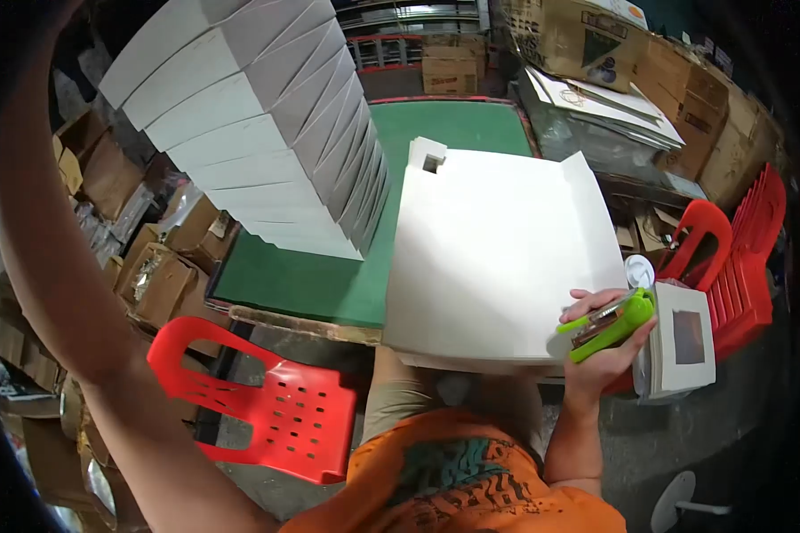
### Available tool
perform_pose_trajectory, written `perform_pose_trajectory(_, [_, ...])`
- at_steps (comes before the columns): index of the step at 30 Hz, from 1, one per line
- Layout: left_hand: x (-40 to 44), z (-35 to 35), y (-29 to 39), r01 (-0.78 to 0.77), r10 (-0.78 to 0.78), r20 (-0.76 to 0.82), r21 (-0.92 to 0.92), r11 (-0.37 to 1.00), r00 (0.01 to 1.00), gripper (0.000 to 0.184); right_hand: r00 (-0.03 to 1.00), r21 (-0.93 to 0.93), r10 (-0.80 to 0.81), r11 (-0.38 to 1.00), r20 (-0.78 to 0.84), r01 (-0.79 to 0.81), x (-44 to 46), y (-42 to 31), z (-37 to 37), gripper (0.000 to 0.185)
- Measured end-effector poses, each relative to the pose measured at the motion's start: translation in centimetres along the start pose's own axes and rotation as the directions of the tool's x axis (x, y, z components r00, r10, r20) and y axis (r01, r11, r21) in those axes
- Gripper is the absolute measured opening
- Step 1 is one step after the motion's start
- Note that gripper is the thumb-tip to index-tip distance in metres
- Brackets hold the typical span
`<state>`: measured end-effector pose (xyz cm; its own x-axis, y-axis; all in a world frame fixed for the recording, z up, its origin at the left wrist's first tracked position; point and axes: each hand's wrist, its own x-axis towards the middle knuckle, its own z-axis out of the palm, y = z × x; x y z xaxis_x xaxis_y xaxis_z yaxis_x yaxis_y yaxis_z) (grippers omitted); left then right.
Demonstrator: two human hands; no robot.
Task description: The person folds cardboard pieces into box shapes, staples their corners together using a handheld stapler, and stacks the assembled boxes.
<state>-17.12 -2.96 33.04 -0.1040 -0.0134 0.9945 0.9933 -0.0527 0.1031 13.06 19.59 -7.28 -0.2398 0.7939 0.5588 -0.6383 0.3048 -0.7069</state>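
Note:
My right hand (606, 355) is closed round a bright green stapler-like tool (618, 324), at the right front corner of a large white cardboard tray (507, 249). The tray has a raised right flap and a folded back left corner with a small square hole. It lies over the front edge of the green table (298, 284). My left arm reaches up along the left side of the view, and its hand is out of sight. A tall stack of white folded boxes (267, 142) stands on the table, left of the tray.
A red plastic chair (302, 409) is at the lower left. Stacked red chairs (747, 266), a white box (684, 342) and a white round lid (639, 271) are on the right. Cardboard boxes (578, 40) stand at the back right; open cartons (164, 284) lie at the left.

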Motion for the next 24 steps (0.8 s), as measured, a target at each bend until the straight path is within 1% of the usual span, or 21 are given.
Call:
perform_pose_trajectory(1, [1.5,-0.2,-0.4,-0.033,0.034,-0.043,0.022,0.999,0.998,0.028,1.000,0.018,0.003,1.000,0.031,-0.003,0.0,0.0,-0.2,0.068])
perform_pose_trajectory(2, [2.7,-0.2,-0.9,-0.079,0.082,-0.040,0.052,0.995,0.996,0.028,1.000,0.023,0.013,1.000,0.016,-0.013,0.0,0.0,-0.1,0.068])
perform_pose_trajectory(3, [3.5,-0.2,-1.3,-0.151,0.151,0.002,0.087,0.985,0.988,0.029,1.000,0.026,0.022,0.999,0.001,-0.022,-0.1,0.0,-0.1,0.068])
perform_pose_trajectory(4, [4.0,-1.2,-3.0,-0.324,0.305,0.144,0.138,0.936,0.941,0.029,0.999,0.030,0.030,0.999,-0.012,-0.030,0.0,0.0,-0.1,0.068])
perform_pose_trajectory(5, [4.4,-2.1,-4.7,-0.494,0.444,0.281,0.140,0.858,0.851,0.033,0.999,0.032,0.035,0.999,-0.020,-0.035,0.0,0.0,-0.1,0.068])
perform_pose_trajectory(6, [4.7,-3.5,-7.4,-0.646,0.550,0.418,0.129,0.752,0.723,0.040,0.999,0.035,0.042,0.999,-0.028,-0.041,0.0,0.0,0.0,0.068])
perform_pose_trajectory(7, [6.1,-6.7,-13.2,-0.466,0.374,0.350,0.229,0.855,0.859,0.025,0.998,0.041,0.048,0.998,-0.036,-0.047,0.0,0.0,0.1,0.068])
perform_pose_trajectory(8, [6.7,-8.9,-17.9,-0.262,0.183,0.261,0.311,0.914,0.948,0.027,0.998,0.042,0.048,0.998,-0.027,-0.047,0.0,0.0,0.1,0.068])
perform_pose_trajectory(10, [4.3,-9.5,-18.2,-0.209,0.102,0.464,0.187,0.960,0.880,0.026,0.999,0.043,0.052,0.998,-0.011,-0.052,-0.1,0.0,-0.2,0.068])
perform_pose_trajectory(12, [1.7,-9.1,-18.5,-0.159,0.064,0.453,0.175,0.972,0.889,0.023,0.998,0.033,0.049,0.998,0.028,-0.050,0.0,0.0,-0.6,0.070])
perform_pose_trajectory(13, [1.5,-9.6,-18.7,-0.048,-0.039,0.543,0.145,0.988,0.839,0.024,0.998,0.026,0.049,0.998,0.047,-0.050,-0.1,0.1,-0.7,0.071])
perform_pose_trajectory(14, [0.8,-9.5,-19.4,0.056,-0.117,0.483,0.140,0.989,0.868,0.024,0.998,0.026,0.048,0.998,0.034,-0.049,-0.1,0.2,-0.7,0.071])
perform_pose_trajectory(16, [-0.1,-9.2,-18.3,-0.008,-0.066,0.494,0.147,0.989,0.867,0.025,0.999,0.024,0.047,0.999,0.010,-0.047,-0.1,0.3,-0.6,0.071])
perform_pose_trajectory(19, [-0.4,-9.4,-17.7,-0.067,-0.044,0.447,0.228,0.971,0.894,0.024,0.998,0.016,0.045,0.999,0.036,-0.046,-0.1,0.2,-0.7,0.070])
perform_pose_trajectory(22, [-1.6,-8.6,-16.8,-0.034,-0.071,0.333,0.299,0.954,0.940,0.020,0.998,0.011,0.041,0.999,0.049,-0.041,-0.1,0.2,-0.8,0.070])
perform_pose_trajectory(23, [-1.9,-8.3,-17.1,-0.046,-0.034,0.297,0.257,0.965,0.954,0.020,0.998,0.013,0.038,0.999,0.043,-0.038,-0.2,0.3,-0.8,0.070])
perform_pose_trajectory(24, [-2.4,-7.9,-16.7,-0.009,-0.060,0.256,0.259,0.966,0.965,0.020,0.999,0.014,0.035,0.999,0.038,-0.036,-0.2,0.3,-0.8,0.070])
